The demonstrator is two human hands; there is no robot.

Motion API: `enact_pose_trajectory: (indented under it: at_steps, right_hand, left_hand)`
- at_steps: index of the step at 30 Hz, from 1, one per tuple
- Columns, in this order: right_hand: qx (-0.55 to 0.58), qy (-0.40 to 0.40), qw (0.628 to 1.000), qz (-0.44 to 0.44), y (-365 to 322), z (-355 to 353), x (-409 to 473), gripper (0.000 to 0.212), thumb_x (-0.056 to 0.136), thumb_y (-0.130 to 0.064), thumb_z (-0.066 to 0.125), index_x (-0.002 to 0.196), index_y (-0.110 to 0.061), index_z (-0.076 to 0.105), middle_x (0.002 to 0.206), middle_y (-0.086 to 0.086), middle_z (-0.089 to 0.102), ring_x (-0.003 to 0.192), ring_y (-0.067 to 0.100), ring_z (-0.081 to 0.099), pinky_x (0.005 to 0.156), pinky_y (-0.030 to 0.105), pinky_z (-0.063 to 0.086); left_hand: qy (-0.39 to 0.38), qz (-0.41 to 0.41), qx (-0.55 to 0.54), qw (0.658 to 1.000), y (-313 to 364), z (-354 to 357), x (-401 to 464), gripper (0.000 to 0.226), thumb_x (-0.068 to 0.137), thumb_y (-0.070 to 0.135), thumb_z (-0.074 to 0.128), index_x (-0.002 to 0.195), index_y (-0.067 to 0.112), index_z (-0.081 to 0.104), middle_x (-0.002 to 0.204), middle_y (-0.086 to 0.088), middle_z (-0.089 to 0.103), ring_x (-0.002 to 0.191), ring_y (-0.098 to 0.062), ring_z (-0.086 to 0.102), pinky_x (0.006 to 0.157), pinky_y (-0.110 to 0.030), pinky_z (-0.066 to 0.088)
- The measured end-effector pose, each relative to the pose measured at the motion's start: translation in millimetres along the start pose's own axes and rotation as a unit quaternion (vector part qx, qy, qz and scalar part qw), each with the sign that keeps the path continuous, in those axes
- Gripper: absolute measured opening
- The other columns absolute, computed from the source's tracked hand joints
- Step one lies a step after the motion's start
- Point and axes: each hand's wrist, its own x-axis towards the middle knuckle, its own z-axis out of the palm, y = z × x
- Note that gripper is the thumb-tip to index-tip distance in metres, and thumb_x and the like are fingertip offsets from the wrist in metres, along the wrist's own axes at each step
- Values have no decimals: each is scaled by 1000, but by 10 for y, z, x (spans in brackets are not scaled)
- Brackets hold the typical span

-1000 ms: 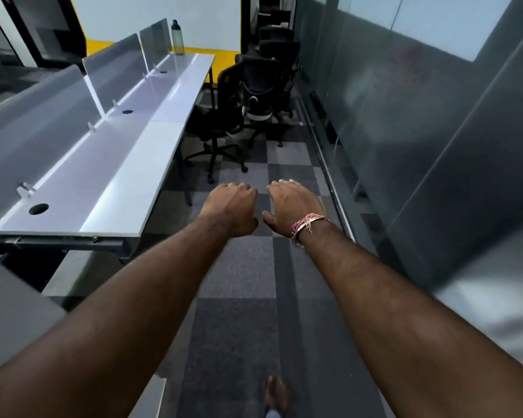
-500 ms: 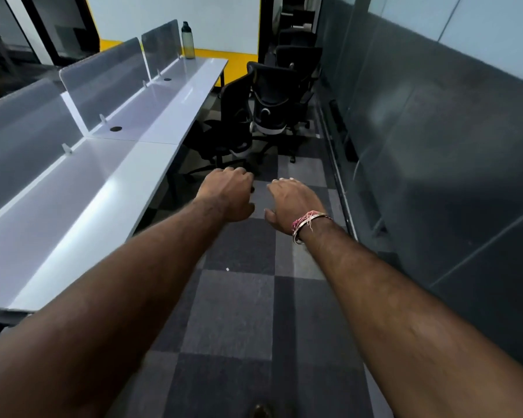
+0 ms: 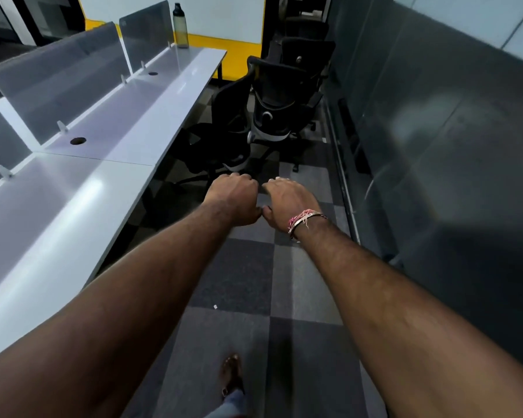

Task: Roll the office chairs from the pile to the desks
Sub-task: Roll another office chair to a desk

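Closer now than a second ago, the black mesh office chairs (image 3: 266, 116) crowd the aisle ahead, just beside the white counter (image 3: 109, 164). My left hand (image 3: 234, 200) and right hand (image 3: 287, 203) hang knuckles-up, fingers curled on nothing, thumbs nearly touching. A dark water bottle (image 3: 180, 25) stands at the counter's far end; frosted dividers (image 3: 61, 76) line it; checkered carpet (image 3: 239, 297) underfoot.
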Motion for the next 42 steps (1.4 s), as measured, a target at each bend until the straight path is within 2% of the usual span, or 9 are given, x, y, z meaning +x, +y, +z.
enact_pose_trajectory:
  at_steps: [10, 17, 19, 25, 28, 34, 39, 42]
  right_hand:
    - [24, -17, 1000, 10, 808, 455, 1994, 41, 87, -35, 62, 121, -13, 59, 128, 6, 61, 129, 23, 49, 109, 32, 34]
    - [29, -25, 999, -33, 1376, 915, 3305, 35, 89, -28, 61, 120, -12, 60, 129, 7, 62, 132, 22, 48, 109, 29, 33]
    - [37, -25, 997, -58, 1613, 1058, 3781, 34, 90, -27, 60, 120, -11, 60, 129, 8, 62, 133, 22, 47, 110, 29, 31]
    - [26, -41, 993, -108, 2279, 1269, 5144, 27, 87, -25, 59, 110, -12, 62, 115, 7, 65, 115, 24, 57, 99, 31, 40]
    - [35, -27, 990, -131, 2499, 1278, 5707, 23, 88, -24, 59, 108, -13, 63, 113, 6, 66, 112, 23, 58, 97, 30, 41]
    - [41, -11, 987, -158, 2822, 1469, 6856, 35, 89, -22, 58, 122, -9, 60, 126, 8, 63, 124, 23, 54, 107, 31, 37]
    - [61, -42, 987, -143, 2950, 1694, 7786, 39, 83, -22, 63, 121, -11, 60, 123, 7, 64, 119, 26, 57, 100, 39, 46]
    - [56, -48, 982, -171, 2995, 1789, 8126, 41, 86, -21, 63, 125, -10, 59, 128, 8, 62, 124, 25, 54, 107, 36, 41]
  left_hand:
    - [-27, 3, -18, 999, -674, 275, 2112, 54, 90, 62, 61, 125, 21, 64, 122, -3, 66, 117, -25, 62, 96, -42, 49]
    - [-67, -25, -11, 997, -1003, 601, 3446, 44, 85, 51, 72, 119, 24, 68, 119, -1, 69, 112, -25, 64, 92, -41, 51]
    - [-71, -38, -12, 997, -1099, 682, 3927, 40, 87, 48, 70, 118, 23, 68, 118, -2, 69, 111, -25, 65, 89, -40, 50]
    - [-72, -87, -32, 993, -1420, 709, 5261, 40, 91, 49, 61, 115, 19, 71, 118, -8, 71, 112, -31, 66, 85, -38, 50]
    - [-57, -108, -41, 992, -1626, 751, 5776, 37, 92, 50, 59, 110, 20, 72, 114, -7, 72, 108, -30, 67, 82, -38, 50]
    - [-29, -135, -45, 989, -2101, 818, 6784, 31, 91, 43, 61, 108, 19, 71, 110, -7, 71, 105, -30, 67, 76, -39, 48]
    - [-9, -153, -64, 986, -2540, 965, 7502, 37, 89, 47, 60, 108, 17, 71, 109, -8, 70, 104, -31, 67, 81, -40, 52]
    - [-22, -172, -80, 982, -2726, 1067, 7783, 36, 89, 46, 62, 111, 19, 71, 112, -6, 71, 107, -30, 67, 84, -39, 52]
